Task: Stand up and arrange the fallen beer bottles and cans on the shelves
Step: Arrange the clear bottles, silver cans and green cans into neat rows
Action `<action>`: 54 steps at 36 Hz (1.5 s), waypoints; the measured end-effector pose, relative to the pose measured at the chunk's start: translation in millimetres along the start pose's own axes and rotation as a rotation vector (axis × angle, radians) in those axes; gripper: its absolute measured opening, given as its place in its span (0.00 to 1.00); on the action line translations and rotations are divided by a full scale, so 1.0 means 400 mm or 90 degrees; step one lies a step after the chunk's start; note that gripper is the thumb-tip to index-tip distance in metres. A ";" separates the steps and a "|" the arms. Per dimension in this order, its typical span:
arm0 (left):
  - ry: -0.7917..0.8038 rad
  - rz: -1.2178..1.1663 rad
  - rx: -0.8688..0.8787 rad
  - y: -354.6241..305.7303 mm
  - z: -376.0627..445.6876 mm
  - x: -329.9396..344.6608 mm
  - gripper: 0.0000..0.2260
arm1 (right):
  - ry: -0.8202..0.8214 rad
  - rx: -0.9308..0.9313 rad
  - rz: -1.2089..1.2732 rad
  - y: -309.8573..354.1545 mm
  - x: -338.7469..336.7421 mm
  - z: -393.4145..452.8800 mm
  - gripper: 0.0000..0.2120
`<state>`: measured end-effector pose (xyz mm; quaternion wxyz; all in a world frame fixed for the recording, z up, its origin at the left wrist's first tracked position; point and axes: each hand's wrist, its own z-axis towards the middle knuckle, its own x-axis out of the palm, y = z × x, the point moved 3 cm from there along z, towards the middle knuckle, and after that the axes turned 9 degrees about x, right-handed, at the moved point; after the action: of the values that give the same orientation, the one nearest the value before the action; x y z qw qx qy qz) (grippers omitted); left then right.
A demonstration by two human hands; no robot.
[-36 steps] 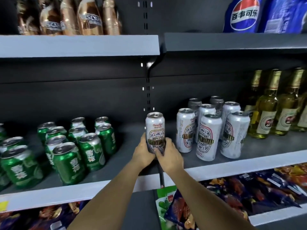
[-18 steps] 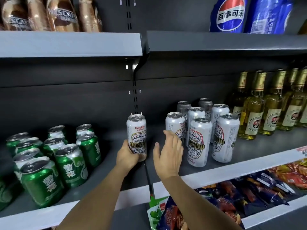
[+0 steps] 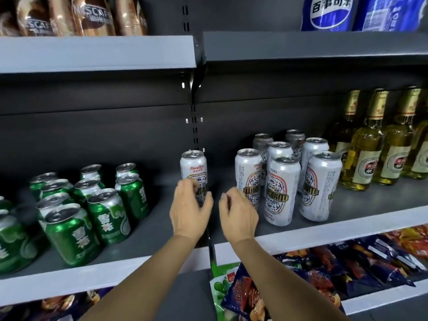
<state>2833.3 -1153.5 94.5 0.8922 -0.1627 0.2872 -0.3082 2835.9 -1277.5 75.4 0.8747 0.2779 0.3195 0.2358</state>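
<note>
A tall white beer can stands upright on the grey middle shelf, apart from the others, near the shelf joint. My left hand is curled around its lower part, thumb on the right side. My right hand hovers just right of it, fingers loosely curled and holding nothing. Several more white cans stand upright in a cluster to the right. Several green beer cans stand upright at the left. Pale glass beer bottles with gold caps stand at the far right.
Brown coffee bottles and blue Pepsi packs sit on the upper shelf. Snack bags fill the lower shelf. A slotted black upright splits the two shelf bays. Bare shelf lies between the green cans and the lone white can.
My right hand has let go of the white can and drawn back to the right, its fingers curling. My left hand stays on the can. The view has shifted slightly.
</note>
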 end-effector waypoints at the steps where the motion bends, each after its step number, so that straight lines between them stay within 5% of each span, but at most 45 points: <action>1: 0.036 -0.013 -0.008 -0.012 -0.002 0.012 0.10 | 0.004 -0.003 0.000 -0.004 -0.005 -0.004 0.19; 9: 0.232 -0.324 -0.204 -0.068 0.030 0.161 0.24 | 0.024 0.023 -0.019 -0.064 -0.066 -0.018 0.19; 14: 0.333 -0.500 -0.284 -0.112 0.079 0.219 0.29 | 0.122 0.019 -0.090 -0.082 -0.061 -0.017 0.09; 18: 0.312 -0.378 -0.285 -0.094 0.100 0.252 0.25 | 0.164 0.068 -0.111 -0.062 -0.032 -0.006 0.15; 24: 0.257 -0.267 -0.259 -0.081 0.155 0.247 0.24 | 0.075 0.193 0.015 -0.015 -0.009 0.019 0.14; 32: 0.180 -0.362 -0.380 -0.073 0.243 0.292 0.24 | 0.190 0.280 0.044 -0.033 0.073 0.094 0.40; 54: 0.183 -0.509 -0.430 0.023 0.249 0.377 0.20 | 0.228 0.350 -0.037 -0.131 0.197 0.217 0.33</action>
<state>2996.0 -1232.1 105.9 0.5552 -0.4931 0.4053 -0.5333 2962.3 -1298.6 64.0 0.7031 0.4485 0.5278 0.1609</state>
